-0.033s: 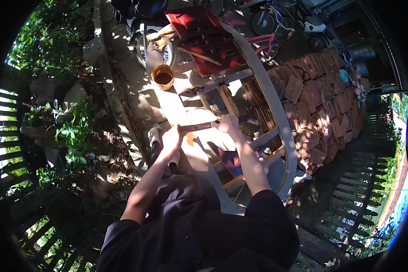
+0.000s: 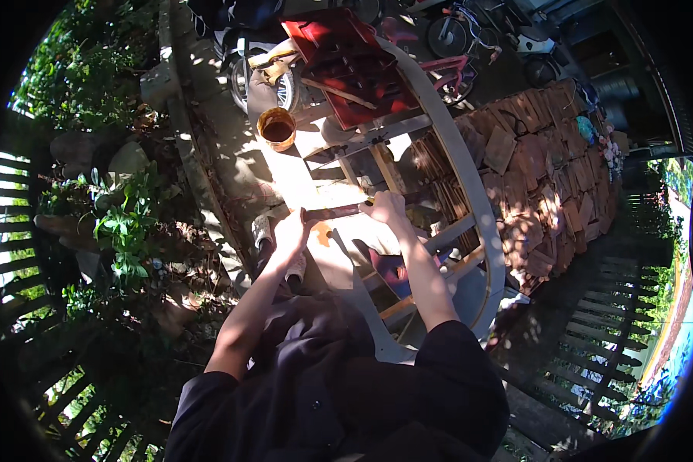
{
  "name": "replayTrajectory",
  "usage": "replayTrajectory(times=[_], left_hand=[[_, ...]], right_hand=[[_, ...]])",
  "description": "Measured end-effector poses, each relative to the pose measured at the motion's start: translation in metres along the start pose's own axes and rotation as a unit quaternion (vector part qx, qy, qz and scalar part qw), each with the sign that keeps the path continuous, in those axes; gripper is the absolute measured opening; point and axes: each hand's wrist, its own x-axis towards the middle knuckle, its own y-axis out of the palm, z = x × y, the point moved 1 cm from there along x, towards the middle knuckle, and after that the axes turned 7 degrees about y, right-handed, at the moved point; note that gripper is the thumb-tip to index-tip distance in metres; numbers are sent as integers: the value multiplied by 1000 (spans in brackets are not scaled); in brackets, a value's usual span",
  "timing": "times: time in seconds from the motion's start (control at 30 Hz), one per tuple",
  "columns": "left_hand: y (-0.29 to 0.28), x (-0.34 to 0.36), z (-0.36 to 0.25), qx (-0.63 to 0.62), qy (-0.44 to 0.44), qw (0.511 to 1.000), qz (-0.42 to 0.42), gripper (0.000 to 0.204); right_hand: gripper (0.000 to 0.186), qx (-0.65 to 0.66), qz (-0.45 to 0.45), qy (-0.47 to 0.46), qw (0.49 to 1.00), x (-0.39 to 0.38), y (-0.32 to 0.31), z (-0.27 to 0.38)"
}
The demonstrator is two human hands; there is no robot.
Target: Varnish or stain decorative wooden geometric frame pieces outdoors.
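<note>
A narrow dark reddish-brown strip [image 2: 335, 213], which looks like wood, lies level across in front of me. My left hand [image 2: 291, 233] is closed on its left end. Farther right along the strip is my right hand [image 2: 385, 209], its fingers curled together. A small pale-tipped thing shows at those fingertips, too small to name. Below the hands stands a pale, curved wooden frame [image 2: 481, 208] with crossbars. A tub of brown liquid [image 2: 276, 129] rests on its far left part, beyond my left hand.
Dark red carved panels [image 2: 354, 69] lie over the frame's far end. Stacked clay tiles [image 2: 531, 169] fill the right side. Bicycles [image 2: 448, 38] stand at the back. A low concrete edge [image 2: 200, 154] borders plants [image 2: 123, 223] on the left. Slatted fencing [image 2: 593, 331] runs at the right.
My right hand has shifted very slightly left along the strip. My left hand and everything else stay in place.
</note>
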Motion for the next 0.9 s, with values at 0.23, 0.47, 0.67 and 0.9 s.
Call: replayTrajectory(times=[0.23, 0.47, 0.67, 0.9], left_hand=[[-5, 17, 19, 9, 13, 1000, 13, 37], [14, 37, 38, 27, 56, 998, 4, 46], [18, 47, 45, 49, 85, 995, -32, 46], [10, 69, 59, 93, 1, 994, -53, 57]], right_hand=[[57, 0, -22, 3, 1000, 33, -25, 25], [62, -36, 7, -16, 999, 79, -17, 33], [57, -6, -1, 0, 1000, 90, -12, 31], [54, 64, -64, 8, 996, 97, -1, 34]])
